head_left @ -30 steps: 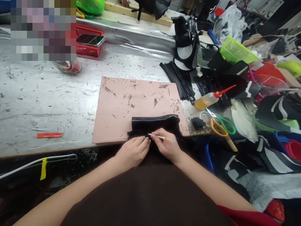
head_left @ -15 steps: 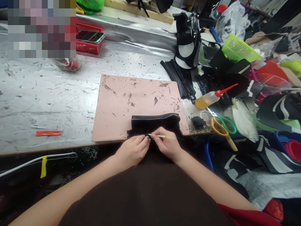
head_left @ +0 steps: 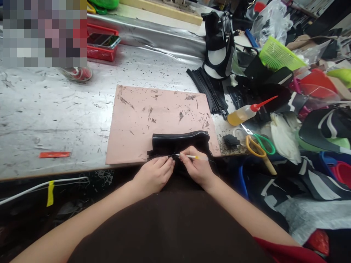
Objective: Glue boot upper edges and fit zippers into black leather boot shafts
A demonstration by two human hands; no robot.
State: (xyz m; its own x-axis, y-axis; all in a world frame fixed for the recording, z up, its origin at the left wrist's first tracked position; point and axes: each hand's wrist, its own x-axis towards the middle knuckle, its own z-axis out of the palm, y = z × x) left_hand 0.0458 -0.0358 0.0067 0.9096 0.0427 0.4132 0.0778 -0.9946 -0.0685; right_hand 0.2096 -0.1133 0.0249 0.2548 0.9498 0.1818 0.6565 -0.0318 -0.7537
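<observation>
A folded black leather piece [head_left: 178,141] lies at the near edge of a pink board [head_left: 153,106], its front side hanging toward my lap. My left hand [head_left: 155,173] has its fingers closed together on the leather's near edge, with a dark frayed strip [head_left: 153,155] beside them. Between thumb and fingers my right hand [head_left: 199,171] pinches a slim white pen [head_left: 202,158] with a yellow band. Its tip points left, just beside the left fingertips, at the dark edge. What exactly lies under the left fingers is hidden.
To the right lie green-and-orange scissors [head_left: 255,140], a glue bottle [head_left: 242,115] with a red nozzle and a bundle of black strips [head_left: 210,91]. An orange-red cutter [head_left: 55,155] rests at left. Beyond is a red basket [head_left: 102,53] holding a phone.
The pen and my right hand have shifted slightly right, so the tip sits farther from the left fingers. My left hand stays on the leather. The view has moved slightly.
</observation>
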